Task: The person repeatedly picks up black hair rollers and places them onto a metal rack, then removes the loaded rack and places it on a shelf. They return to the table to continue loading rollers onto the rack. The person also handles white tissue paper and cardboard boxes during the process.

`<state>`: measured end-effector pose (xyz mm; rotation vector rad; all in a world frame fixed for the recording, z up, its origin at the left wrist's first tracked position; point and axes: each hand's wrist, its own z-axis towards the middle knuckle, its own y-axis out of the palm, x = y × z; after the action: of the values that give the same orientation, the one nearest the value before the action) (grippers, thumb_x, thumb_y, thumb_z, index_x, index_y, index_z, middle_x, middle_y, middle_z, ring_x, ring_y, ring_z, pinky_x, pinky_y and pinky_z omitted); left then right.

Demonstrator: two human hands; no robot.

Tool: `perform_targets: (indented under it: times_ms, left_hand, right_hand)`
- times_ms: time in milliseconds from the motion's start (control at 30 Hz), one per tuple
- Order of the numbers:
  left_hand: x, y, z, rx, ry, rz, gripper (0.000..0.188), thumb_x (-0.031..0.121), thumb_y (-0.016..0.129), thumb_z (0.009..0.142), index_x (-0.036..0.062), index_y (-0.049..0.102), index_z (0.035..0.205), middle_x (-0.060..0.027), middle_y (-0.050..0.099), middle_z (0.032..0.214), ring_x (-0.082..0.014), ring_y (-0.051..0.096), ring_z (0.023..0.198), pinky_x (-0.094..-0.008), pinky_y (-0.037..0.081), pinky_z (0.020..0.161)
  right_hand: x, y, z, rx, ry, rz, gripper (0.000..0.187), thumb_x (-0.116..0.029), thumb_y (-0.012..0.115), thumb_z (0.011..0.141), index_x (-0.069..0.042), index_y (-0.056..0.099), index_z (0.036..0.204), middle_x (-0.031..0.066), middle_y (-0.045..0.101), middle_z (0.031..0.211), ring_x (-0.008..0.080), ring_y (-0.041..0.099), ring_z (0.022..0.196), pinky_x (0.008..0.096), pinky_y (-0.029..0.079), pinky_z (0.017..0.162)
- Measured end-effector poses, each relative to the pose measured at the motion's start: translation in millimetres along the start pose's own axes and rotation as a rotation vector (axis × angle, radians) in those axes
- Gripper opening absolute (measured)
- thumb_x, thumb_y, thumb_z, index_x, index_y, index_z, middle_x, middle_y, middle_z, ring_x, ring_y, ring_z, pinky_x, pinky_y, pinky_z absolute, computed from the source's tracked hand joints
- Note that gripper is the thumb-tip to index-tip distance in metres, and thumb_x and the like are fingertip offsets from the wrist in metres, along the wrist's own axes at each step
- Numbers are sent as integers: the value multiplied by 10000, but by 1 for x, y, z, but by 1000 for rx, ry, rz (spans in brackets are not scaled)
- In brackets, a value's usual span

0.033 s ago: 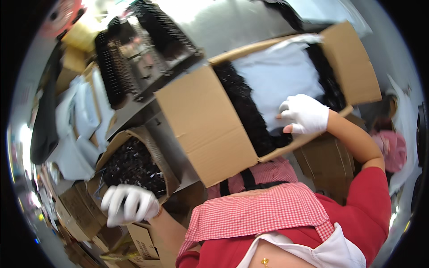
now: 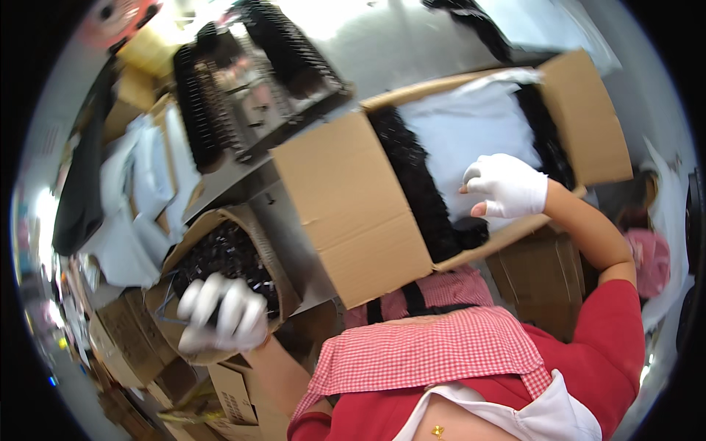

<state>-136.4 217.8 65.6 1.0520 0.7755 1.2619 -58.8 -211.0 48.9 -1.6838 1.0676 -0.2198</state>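
Observation:
My left hand (image 2: 224, 314), in a white glove, is over the near edge of a carton (image 2: 285, 290) filled with small, shiny dark pieces (image 2: 228, 253). Motion blurs it a little; its curved fingers stand apart from the thumb, and I see nothing held. My right hand (image 2: 509, 187), in a white glove with bare fingertips, hovers over a larger open cardboard box (image 2: 353, 217). Its fingers are loosely bent, the thumb held away from them, with nothing visible between. Inside the box a pale, light-blue sheet (image 2: 467, 132) lies between rows of black pieces (image 2: 412, 169).
A metal rack with spiky dark rows (image 2: 257, 88) stands on the steel table (image 2: 382, 44) at the far left. Pale plastic bags (image 2: 151, 173) hang at left. Brown cartons (image 2: 540, 275) sit below the box, and a pink item (image 2: 649, 261) is at right.
My left hand has moved up and to the right, over the carton of dark pieces. The surroundings have shifted slightly in view. My right hand keeps nearly the same pose over the box.

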Motion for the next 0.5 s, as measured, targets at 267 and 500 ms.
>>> perform_targets:
  times_ms: [267,500]
  left_hand:
    - [-43,-93,141,179,536,2285,184,35,694,827,64,685,1009,-119,679,995,-258,652,808,-335,539,732]
    - [-36,-131,172,326,312,2653,185,50,594,773,123,650,934,-57,627,970,-287,625,831,-401,566,703]
  right_hand:
    - [-52,-134,245,519,-226,666,365,-200,681,902,-36,619,1222,110,687,1045,202,653,984,353,510,880]
    - [-31,-194,466,732,-102,770,575,-176,808,770,57,587,1247,161,658,1189,214,623,1054,318,496,931]
